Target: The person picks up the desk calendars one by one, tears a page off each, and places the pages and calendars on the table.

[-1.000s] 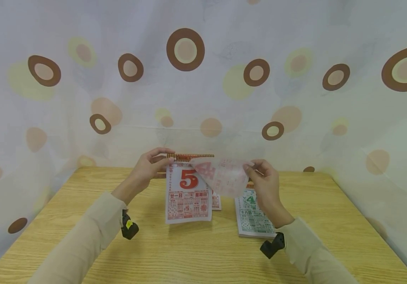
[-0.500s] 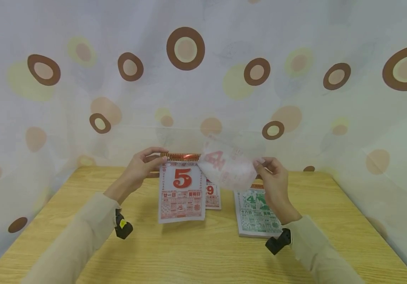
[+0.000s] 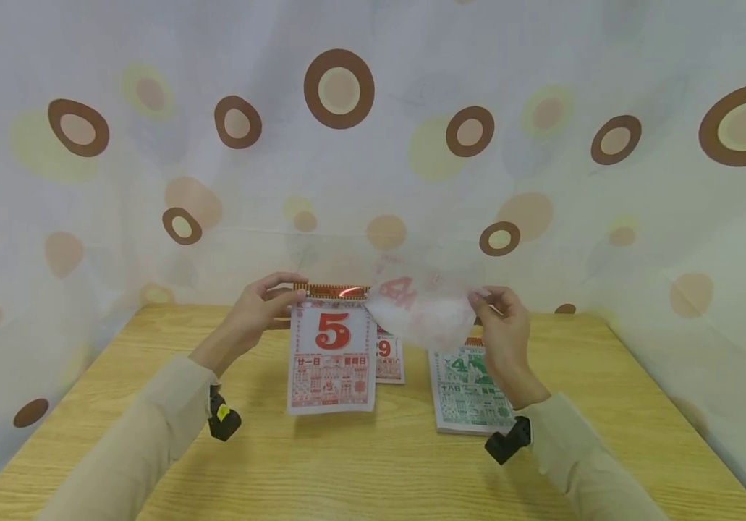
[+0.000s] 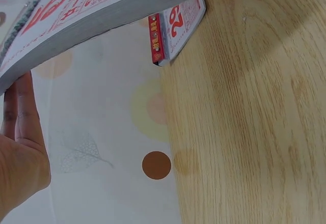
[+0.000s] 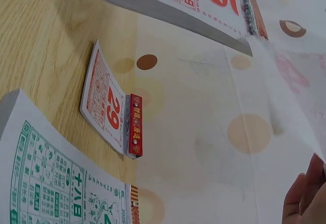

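A tear-off calendar pad (image 3: pixel 331 362) with a red 5 hangs above the table, tilted up. At the left end of its red and gold top strip (image 3: pixel 333 291), my left hand (image 3: pixel 245 318) grips it, thumb in front. In the left wrist view that hand's fingers (image 4: pixel 23 114) lie behind the thick pad. My right hand (image 3: pixel 506 344) pinches one corner of a thin, see-through calendar sheet (image 3: pixel 421 307) with a red 4. The sheet stretches from the strip's right end; whether it is still attached there, I cannot tell. In the right wrist view the sheet (image 5: pixel 275 91) meets the pad's corner.
A smaller calendar (image 3: pixel 390 362) with a red 29 lies on the wooden table (image 3: pixel 373 470), partly behind the held pad. To the right is a thick calendar (image 3: pixel 470 398) printed in green. A spotted curtain (image 3: pixel 373 181) stands behind the table.
My left hand and the pad have shifted a little left. The right hand has drawn the sheet rightward, away from the pad's face, baring more of the 29 calendar.
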Tool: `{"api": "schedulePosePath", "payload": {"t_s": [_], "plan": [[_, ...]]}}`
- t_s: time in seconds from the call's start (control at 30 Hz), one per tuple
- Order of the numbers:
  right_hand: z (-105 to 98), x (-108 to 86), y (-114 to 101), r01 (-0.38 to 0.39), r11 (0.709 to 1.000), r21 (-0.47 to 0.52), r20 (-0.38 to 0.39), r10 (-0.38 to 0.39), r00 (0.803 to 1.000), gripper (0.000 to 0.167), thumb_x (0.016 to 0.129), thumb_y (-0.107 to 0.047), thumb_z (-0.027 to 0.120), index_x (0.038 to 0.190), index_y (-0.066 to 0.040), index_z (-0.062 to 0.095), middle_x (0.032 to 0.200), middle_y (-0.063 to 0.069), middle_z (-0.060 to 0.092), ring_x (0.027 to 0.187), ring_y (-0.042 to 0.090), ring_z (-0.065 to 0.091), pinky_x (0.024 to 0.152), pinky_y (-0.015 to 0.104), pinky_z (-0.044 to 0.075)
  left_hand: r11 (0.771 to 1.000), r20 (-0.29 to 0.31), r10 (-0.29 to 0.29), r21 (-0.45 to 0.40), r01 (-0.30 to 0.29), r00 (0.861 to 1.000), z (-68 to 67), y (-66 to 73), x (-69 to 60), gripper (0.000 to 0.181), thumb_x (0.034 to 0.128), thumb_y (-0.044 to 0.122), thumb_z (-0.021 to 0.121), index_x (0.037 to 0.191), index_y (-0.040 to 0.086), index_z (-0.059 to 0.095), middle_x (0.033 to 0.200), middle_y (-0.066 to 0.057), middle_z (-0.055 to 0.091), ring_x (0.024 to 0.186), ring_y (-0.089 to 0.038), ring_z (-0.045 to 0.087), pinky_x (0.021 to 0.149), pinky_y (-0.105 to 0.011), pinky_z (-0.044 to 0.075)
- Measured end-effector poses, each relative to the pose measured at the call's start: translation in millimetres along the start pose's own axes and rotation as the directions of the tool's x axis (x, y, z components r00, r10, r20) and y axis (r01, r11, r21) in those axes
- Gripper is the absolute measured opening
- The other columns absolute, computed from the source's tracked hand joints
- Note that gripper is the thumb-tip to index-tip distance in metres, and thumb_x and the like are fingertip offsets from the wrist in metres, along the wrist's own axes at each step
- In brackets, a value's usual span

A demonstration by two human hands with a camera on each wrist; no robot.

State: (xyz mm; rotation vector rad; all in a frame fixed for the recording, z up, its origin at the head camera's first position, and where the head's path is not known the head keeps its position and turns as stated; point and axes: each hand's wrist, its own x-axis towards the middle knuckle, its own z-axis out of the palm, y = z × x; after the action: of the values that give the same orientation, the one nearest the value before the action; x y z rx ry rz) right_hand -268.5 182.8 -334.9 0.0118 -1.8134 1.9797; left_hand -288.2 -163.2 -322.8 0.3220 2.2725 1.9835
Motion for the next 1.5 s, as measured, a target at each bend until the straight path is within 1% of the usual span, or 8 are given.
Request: {"api": "schedulePosePath", "payload": {"t_s": [0.17,0.37,0.6,0.8,0.9,1.2,1.37,1.5], "plan": [[-4.6,4.3,1.6,0.012,1.000,-0.002,-0.024,-0.012,1.000,0.008,0.086,-0.008,0.062,0.091,-0.003,0.059,0.082,-0.001,0.055,0.062,0.005,0.059,0.060,0.017,0.052,1.000,-0.018,-0.010,-0.007,0.009,1.000,-2.5,-1.8,-1.3,0.039,0.0887,0.027,0.060,0.123,0.013,0.050,0.097,0.002,0.065,0.082,-0.018,0.066,0.080,-0.040,0.054],[-5.7,6.5,2.9,0.009,1.000,0.000,-0.030,-0.009,1.000,0.006,0.085,-0.008,0.063,0.090,-0.006,0.060,0.079,-0.003,0.059,0.061,0.006,0.058,0.058,0.018,0.052,0.999,0.001,-0.024,-0.027,0.024,1.000,-3.8,-3.0,-1.3,0.040,0.0884,0.028,0.060,0.124,0.013,0.049,0.099,0.001,0.064,0.084,-0.017,0.066,0.085,-0.044,0.052],[-6.1,6.5,0.5,-0.041,0.998,0.048,-0.017,0.042,0.999,0.006,0.085,-0.008,0.063,0.089,-0.008,0.059,0.070,-0.006,0.065,0.059,0.007,0.057,0.054,0.018,0.052,0.999,0.029,-0.025,-0.040,0.026,0.999,-2.6,-2.6,-2.1,0.042,0.0891,0.027,0.059,0.126,0.011,0.047,0.100,0.000,0.064,0.085,-0.017,0.066,0.082,-0.040,0.054],[-8.1,7.5,-3.6,-0.078,0.994,-0.071,0.020,0.080,0.997,0.011,0.088,-0.012,0.060,0.096,-0.007,0.055,0.075,-0.010,0.061,0.066,0.005,0.056,0.063,0.018,0.052,0.999,0.031,-0.028,-0.023,0.029,0.999,-1.9,-2.1,-2.5,0.039,0.0891,0.026,0.059,0.124,0.013,0.049,0.102,0.000,0.065,0.085,-0.017,0.066,0.081,-0.039,0.054],[-7.8,8.5,-4.9,-0.087,0.991,-0.103,0.008,0.088,0.996,0.012,0.088,-0.013,0.060,0.096,-0.006,0.054,0.074,-0.010,0.056,0.067,0.005,0.053,0.064,0.017,0.051,0.999,0.036,-0.030,-0.018,0.030,0.999,-2.1,-1.8,-2.6,0.039,0.0891,0.026,0.059,0.124,0.012,0.049,0.102,0.000,0.066,0.085,-0.017,0.067,0.081,-0.040,0.054],[-6.8,8.6,-2.5,-0.085,0.994,-0.075,-0.035,0.083,0.996,0.017,0.087,-0.013,0.061,0.097,0.000,0.055,0.073,-0.007,0.051,0.068,0.006,0.050,0.061,0.017,0.050,0.999,0.045,-0.045,-0.023,0.047,0.998,0.0,-2.0,-4.1,0.039,0.0885,0.026,0.060,0.124,0.012,0.049,0.103,-0.002,0.067,0.086,-0.018,0.067,0.079,-0.038,0.055],[-6.3,9.8,-3.1,-0.068,0.994,-0.081,-0.037,0.065,0.997,0.012,0.088,-0.013,0.060,0.094,-0.003,0.056,0.073,-0.007,0.050,0.068,0.006,0.050,0.061,0.016,0.050,0.998,0.055,-0.044,-0.036,0.046,0.998,0.6,-2.1,-4.3,0.039,0.0886,0.025,0.060,0.124,0.012,0.049,0.104,-0.002,0.066,0.086,-0.019,0.067,0.079,-0.038,0.055],[-5.9,10.3,-4.4,-0.064,0.995,-0.072,-0.044,0.061,0.997,0.003,0.088,-0.010,0.060,0.088,-0.008,0.057,0.072,-0.007,0.050,0.068,0.006,0.049,0.060,0.016,0.049,0.999,0.050,-0.043,-0.031,0.044,0.998,0.9,-1.5,-4.0,0.040,0.0883,0.025,0.060,0.124,0.011,0.049,0.104,-0.004,0.066,0.085,-0.018,0.067,0.078,-0.037,0.055]]}}
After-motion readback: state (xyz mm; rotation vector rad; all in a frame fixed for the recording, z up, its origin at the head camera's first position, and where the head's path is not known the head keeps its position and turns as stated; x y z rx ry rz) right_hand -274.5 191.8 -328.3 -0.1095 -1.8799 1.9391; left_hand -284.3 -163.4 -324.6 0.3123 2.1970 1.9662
